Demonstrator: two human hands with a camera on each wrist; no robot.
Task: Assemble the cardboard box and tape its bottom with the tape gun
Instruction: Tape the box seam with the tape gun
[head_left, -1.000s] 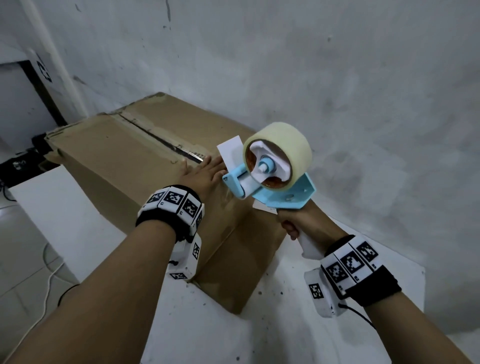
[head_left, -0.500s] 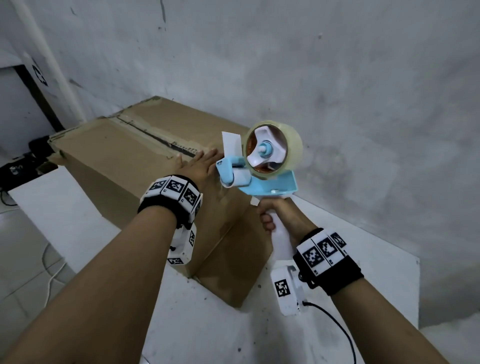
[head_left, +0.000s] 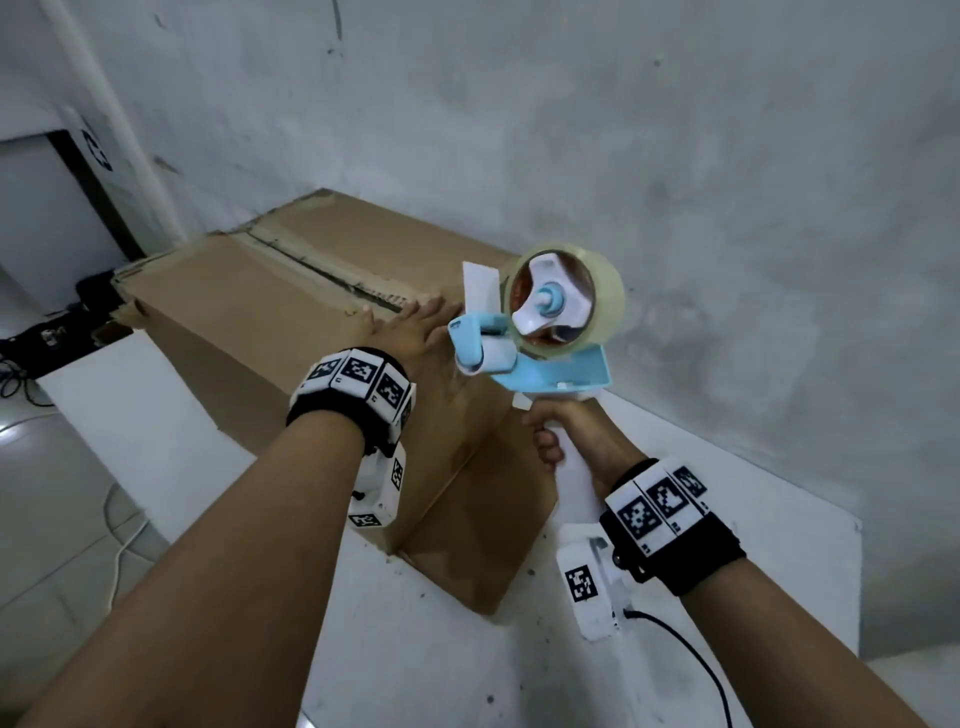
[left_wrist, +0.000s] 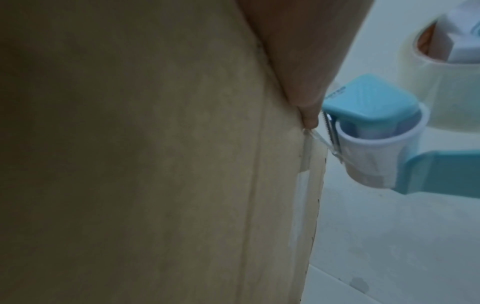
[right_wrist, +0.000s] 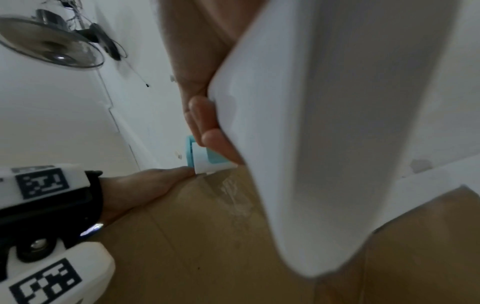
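The cardboard box (head_left: 249, 332) lies on a white table (head_left: 156, 431) with its flap seam facing up. My left hand (head_left: 410, 332) lies flat on the near end of the top, fingers straight. In the left wrist view a fingertip (left_wrist: 309, 115) presses at the box's edge (left_wrist: 311, 185), where a clear strand of tape runs to the roller. My right hand (head_left: 566, 436) grips the white handle (right_wrist: 337, 144) of the blue tape gun (head_left: 550, 369). The gun's roller (left_wrist: 376, 156) sits just off the box's end, beside my left fingers. The tape roll (head_left: 602, 291) stands above it.
A grey wall (head_left: 675, 182) rises close behind the box and table. Dark cables and gear (head_left: 47, 338) lie on the floor at the left. A fan (right_wrist: 49, 43) shows in the right wrist view. The table's right edge (head_left: 857, 571) is near my right arm.
My right hand has brought the tape gun left and closer to the box's near end, beside my left fingers. The left hand stays flat on the box.
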